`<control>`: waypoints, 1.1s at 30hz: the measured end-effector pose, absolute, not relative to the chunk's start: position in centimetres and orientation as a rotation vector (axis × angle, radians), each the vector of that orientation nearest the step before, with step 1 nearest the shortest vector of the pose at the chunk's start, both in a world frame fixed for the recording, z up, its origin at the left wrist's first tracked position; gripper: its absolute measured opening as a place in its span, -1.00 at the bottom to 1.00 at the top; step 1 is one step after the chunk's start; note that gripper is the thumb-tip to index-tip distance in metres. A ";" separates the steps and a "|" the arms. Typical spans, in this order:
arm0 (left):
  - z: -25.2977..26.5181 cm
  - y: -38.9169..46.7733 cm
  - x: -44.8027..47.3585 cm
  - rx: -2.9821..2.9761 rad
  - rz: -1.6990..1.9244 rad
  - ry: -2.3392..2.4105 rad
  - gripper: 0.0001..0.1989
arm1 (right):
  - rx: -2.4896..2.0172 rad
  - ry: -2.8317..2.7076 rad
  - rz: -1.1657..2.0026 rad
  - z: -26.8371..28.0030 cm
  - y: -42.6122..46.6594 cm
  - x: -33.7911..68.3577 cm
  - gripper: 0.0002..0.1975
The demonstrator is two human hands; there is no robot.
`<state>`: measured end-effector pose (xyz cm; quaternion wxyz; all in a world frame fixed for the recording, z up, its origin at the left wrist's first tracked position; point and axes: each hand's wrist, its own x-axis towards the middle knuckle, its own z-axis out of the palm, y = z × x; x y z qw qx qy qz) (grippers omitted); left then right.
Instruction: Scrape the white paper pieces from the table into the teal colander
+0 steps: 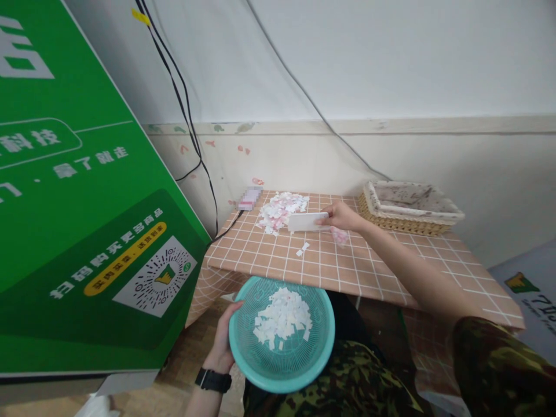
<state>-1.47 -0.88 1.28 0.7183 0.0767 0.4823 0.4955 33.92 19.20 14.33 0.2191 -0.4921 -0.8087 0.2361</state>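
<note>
My left hand (226, 336) grips the left rim of a round turquoise plastic basket (243, 365), held below the table's front edge. Inside it lies a heap of small white paper scraps (282, 315). Over the table, my right hand (341, 216) is closed on the right end of a flat white rectangular plate (306, 222), whose exact kind I cannot tell. The plate's left end meets a pile of white and pink paper scraps (280, 208). Below it are a few loose scraps (303, 249), and a pinkish bit (339, 235) shows under my right hand.
A brown checked cloth covers the table (382, 266). At its back right stands a lined wicker basket (410, 208). A blurred flat device (249, 198) with a black cable lies at the back left. A large green panel (108, 231) stands at the left, and a wall (347, 58) rises behind.
</note>
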 end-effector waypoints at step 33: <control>1.7 -1.8 1.4 0.131 1.019 0.989 -0.77 | -1.469 -2.146 0.122 8.1 4.8 32.6 -0.67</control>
